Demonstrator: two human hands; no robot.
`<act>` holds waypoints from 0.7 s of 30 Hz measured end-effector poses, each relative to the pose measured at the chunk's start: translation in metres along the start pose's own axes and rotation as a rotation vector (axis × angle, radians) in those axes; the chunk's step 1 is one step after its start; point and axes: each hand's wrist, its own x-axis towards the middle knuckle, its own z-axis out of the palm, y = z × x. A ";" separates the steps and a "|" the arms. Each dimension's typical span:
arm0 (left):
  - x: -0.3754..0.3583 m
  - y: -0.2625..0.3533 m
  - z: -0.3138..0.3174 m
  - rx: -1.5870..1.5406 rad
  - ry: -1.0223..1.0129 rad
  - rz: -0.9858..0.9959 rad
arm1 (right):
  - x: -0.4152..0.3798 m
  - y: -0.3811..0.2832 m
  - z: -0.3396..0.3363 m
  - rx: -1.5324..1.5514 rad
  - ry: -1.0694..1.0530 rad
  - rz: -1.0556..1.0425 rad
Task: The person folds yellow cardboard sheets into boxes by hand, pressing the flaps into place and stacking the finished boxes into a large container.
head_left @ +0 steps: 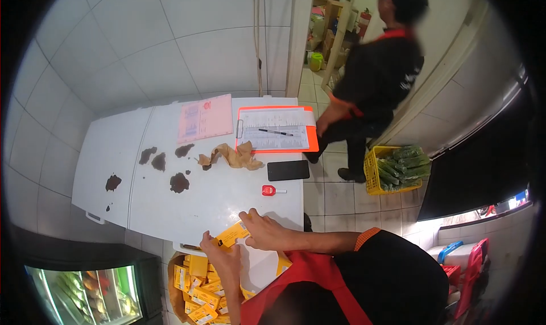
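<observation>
A small yellow box (232, 234) with printed labels is between my two hands, at the front edge of the white table. My left hand (219, 249) grips its left end. The fingers of my right hand (264, 229) close over its right end. Under my forearms a large cardboard carton (180, 279) holds many similar yellow boxes (203, 295). Close to my chest is a white panel with yellow edges (259, 268); what it belongs to is partly hidden by my arms.
On the white table (148, 202) lie a phone (288, 170), a red tag (269, 190), an orange clipboard (312, 137) with a pen (276, 132), pink paper (205, 119), torn brown paper (236, 156) and dark stains. A person (375, 74) walks by a yellow crate (372, 174) of greens.
</observation>
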 end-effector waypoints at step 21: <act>0.010 -0.031 -0.009 -0.345 0.136 0.068 | 0.017 0.000 -0.008 0.205 0.277 -0.148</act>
